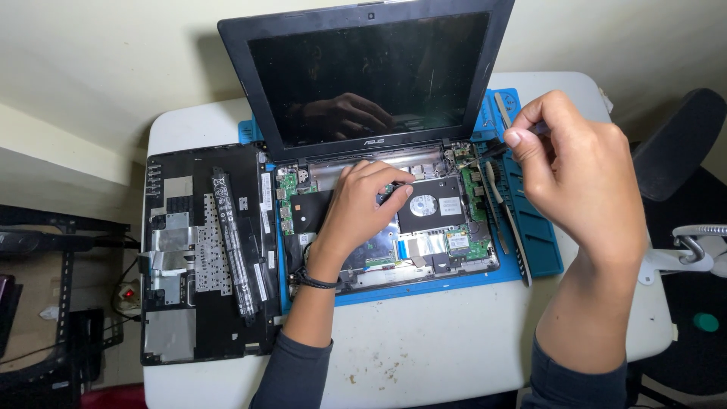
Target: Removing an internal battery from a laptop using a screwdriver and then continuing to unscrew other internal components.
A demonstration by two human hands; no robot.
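Here the left hand (363, 208) rests inside the opened laptop (394, 220), right hand (575, 163) holding a screwdriver (485, 154)

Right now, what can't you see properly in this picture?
Head view:
- Under the left hand, part of the laptop's insides is covered.
- The tool tip in the right hand is too small to identify.
- The chair is cut off by the right edge.
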